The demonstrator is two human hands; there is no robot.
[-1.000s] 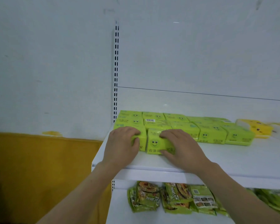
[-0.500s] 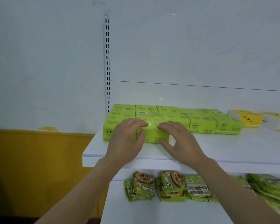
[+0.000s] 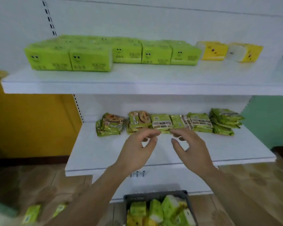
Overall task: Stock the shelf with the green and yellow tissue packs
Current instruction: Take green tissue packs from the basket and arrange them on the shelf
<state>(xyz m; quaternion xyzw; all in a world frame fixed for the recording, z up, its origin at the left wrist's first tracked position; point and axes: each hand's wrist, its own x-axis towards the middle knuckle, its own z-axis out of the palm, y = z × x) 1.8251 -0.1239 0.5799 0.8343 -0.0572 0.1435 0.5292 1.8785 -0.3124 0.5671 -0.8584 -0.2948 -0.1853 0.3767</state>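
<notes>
White shelf [image 3: 137, 82] w/ smiley green packs [image 3: 90, 60]

White shelf [image 3: 153, 75], green tissue packs [image 3: 90, 58], yellow packs [image 3: 214, 51]

head view, angled down at shelves [image 3: 137, 85]

Rows of tissue packs [image 3: 91, 57] fill the upper shelf's [image 3: 137, 85] left, with two further packs [image 3: 214, 51] to their right. Snack packets [image 3: 162, 123] line the lower shelf's [image 3: 96, 154] back. Below, a basket [image 3: 153, 194] on the floor [image 3: 252, 185] holds more packs [image 3: 155, 209]; what seem to be loose packs [image 3: 31, 213] lie to its left.
</notes>
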